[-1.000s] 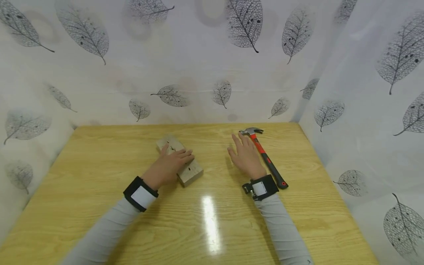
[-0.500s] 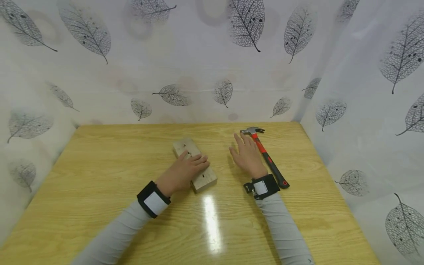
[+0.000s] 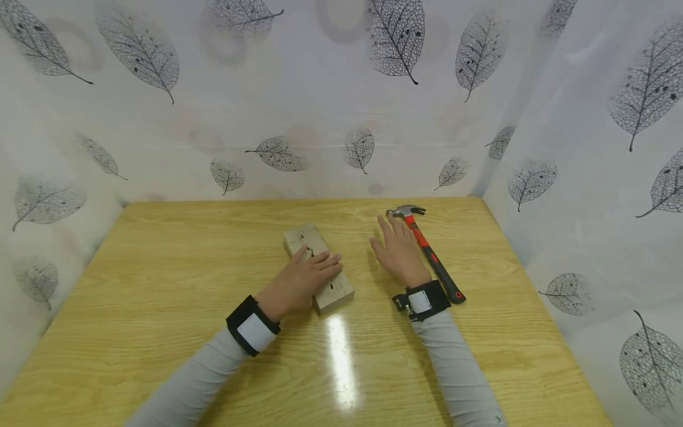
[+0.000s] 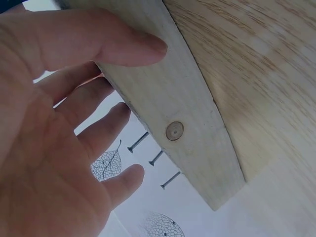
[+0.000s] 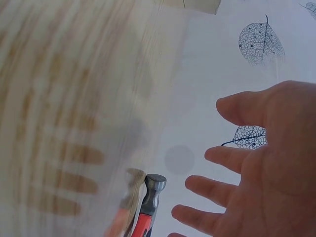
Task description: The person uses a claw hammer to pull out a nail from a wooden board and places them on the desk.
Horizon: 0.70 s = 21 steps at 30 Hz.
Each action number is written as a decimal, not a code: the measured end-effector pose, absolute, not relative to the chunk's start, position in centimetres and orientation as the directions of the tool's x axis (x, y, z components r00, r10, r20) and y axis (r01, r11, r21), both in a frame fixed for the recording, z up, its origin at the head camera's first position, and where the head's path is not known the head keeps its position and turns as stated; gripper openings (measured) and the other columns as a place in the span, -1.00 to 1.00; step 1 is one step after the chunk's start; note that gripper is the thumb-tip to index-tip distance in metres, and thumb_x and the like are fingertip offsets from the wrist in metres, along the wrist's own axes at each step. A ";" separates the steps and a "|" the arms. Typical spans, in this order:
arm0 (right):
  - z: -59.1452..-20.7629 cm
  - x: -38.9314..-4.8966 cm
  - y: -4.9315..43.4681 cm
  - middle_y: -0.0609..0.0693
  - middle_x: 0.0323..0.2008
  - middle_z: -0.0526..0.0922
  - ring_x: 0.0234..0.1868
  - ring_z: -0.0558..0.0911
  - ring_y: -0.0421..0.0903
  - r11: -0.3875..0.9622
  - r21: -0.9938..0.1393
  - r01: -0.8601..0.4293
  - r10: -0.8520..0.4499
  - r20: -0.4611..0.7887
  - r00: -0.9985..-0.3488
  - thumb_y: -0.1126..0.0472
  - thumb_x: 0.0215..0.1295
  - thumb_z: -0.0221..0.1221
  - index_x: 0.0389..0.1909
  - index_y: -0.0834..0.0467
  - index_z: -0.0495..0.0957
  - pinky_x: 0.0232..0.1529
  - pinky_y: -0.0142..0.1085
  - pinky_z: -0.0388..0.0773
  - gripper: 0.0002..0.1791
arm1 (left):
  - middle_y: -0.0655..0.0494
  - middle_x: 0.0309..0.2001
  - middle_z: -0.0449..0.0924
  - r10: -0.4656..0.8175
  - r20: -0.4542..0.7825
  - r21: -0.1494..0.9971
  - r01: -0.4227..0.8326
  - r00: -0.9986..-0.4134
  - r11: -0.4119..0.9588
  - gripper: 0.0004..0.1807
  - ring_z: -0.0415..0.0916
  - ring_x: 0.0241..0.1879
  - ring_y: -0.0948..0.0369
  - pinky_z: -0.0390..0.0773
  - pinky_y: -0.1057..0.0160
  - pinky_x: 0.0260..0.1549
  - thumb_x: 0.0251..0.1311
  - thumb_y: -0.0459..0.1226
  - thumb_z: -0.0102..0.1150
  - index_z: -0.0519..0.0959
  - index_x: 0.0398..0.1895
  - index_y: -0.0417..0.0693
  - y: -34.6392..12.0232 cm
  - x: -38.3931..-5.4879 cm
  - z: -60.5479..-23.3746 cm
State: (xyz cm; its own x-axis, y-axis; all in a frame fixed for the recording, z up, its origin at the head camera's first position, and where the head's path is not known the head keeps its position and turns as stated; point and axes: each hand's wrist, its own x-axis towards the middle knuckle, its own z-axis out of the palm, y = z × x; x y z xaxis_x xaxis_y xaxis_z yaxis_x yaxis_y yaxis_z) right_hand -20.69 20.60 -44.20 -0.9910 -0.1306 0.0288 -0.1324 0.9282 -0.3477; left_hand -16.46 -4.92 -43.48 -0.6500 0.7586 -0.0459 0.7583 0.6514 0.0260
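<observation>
A pale wooden block [image 3: 335,293] lies slantwise on the table, left of the right hand. My left hand [image 3: 299,284] holds it across the middle, fingers over the top and thumb [image 4: 133,47] against a side face that has a round knot. Three nails [image 4: 170,180] stick out of its top face in the left wrist view. My right hand [image 3: 399,252] hovers with spread fingers and holds nothing. Just to its right lies a claw hammer [image 3: 434,264] with a red and black handle; its metal head [image 5: 156,185] shows in the right wrist view.
The wood-grain table [image 3: 160,255] is bounded at the back and sides by a white curtain [image 3: 315,107] printed with grey leaves. A bright reflection runs down the table's near middle.
My left hand and the wooden block have shifted to the right and slightly nearer, mostly in the first half second. The right hand and the hammer have stayed in place.
</observation>
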 end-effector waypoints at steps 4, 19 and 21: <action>-44.3 -20.8 20.8 0.26 0.48 0.03 0.45 -0.02 0.21 0.927 -0.350 -0.134 -0.130 0.035 -0.991 -0.09 0.48 -0.12 0.53 0.14 0.04 0.42 0.23 -0.04 -0.29 | 0.10 0.48 0.13 0.755 -0.049 0.029 0.755 -0.654 0.655 -0.01 0.03 0.42 0.07 -0.04 -0.27 0.39 -0.14 -0.63 0.26 0.24 0.48 0.01 -4.8 -16.4 -43.6; -44.2 -20.8 20.9 0.26 0.49 0.01 0.45 -0.05 0.21 0.921 -0.372 -0.114 -0.116 0.016 -0.993 -0.07 0.46 -0.08 0.53 0.16 0.04 0.43 0.23 -0.07 -0.28 | 0.04 0.46 0.18 0.784 -0.017 0.022 0.784 -0.621 0.621 -0.03 0.11 0.39 0.04 0.12 -0.24 0.35 -0.15 -0.65 0.28 0.27 0.46 -0.06 -5.0 -15.8 -43.2; -44.2 -20.8 21.0 0.27 0.49 0.00 0.45 -0.06 0.22 0.918 -0.380 -0.112 -0.115 0.016 -0.993 -0.06 0.46 -0.07 0.53 0.17 0.04 0.42 0.24 -0.07 -0.28 | 0.02 0.46 0.17 0.787 -0.009 0.031 0.786 -0.617 0.617 -0.03 0.10 0.39 0.03 0.14 -0.21 0.35 -0.16 -0.66 0.27 0.26 0.46 -0.08 -5.1 -15.7 -43.3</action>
State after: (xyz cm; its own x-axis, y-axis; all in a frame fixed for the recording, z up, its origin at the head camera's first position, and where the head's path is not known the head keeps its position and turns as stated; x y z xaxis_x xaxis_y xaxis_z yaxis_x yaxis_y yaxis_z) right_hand -20.79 21.01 -44.18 -0.9933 -0.1148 0.0162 -0.1123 0.9180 -0.3803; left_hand -15.70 -5.07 -43.31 -0.6175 0.7865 -0.0090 0.7860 0.6174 0.0312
